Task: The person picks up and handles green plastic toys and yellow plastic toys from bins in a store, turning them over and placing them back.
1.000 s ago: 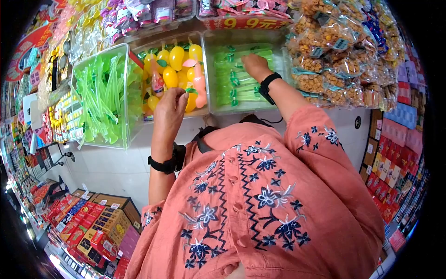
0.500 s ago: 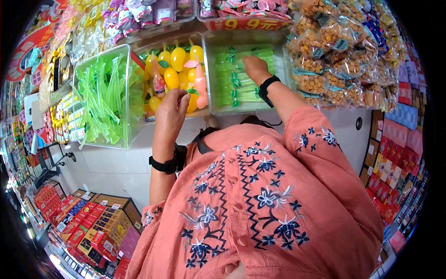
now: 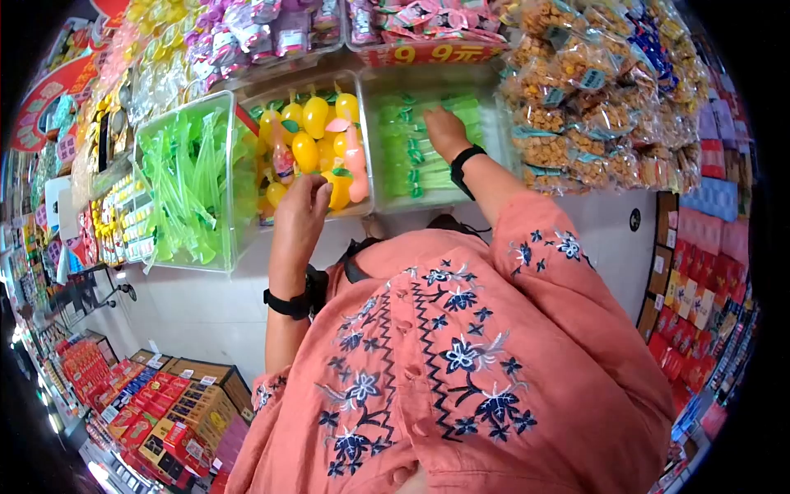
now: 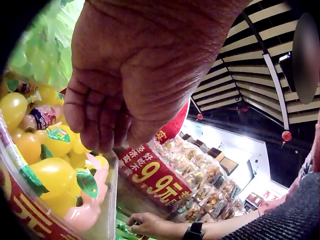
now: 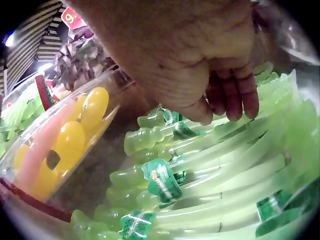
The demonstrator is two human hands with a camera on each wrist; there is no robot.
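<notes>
My right hand reaches over a clear bin of long translucent green packs with green leaf-shaped tags, laid side by side. In the right wrist view its fingers bend downward, fingertips right at the upper packs, with nothing visible gripped. My left hand hovers at the front edge of the neighbouring bin of yellow mango-shaped packs. Its fingers hang loosely curled and hold nothing in the left wrist view. A pink pack lies among the yellow ones, near the left fingertips.
A clear bin of jumbled green packs stands at the left. Bagged brown snacks are piled at the right. Behind the bins runs a red price sign under pink packets. Stacked boxes stand at lower left.
The head view has shifted slightly, so the bins sit a little lower. My right hand has moved slightly left over the green packs; the left hand stays by the yellow ones.
</notes>
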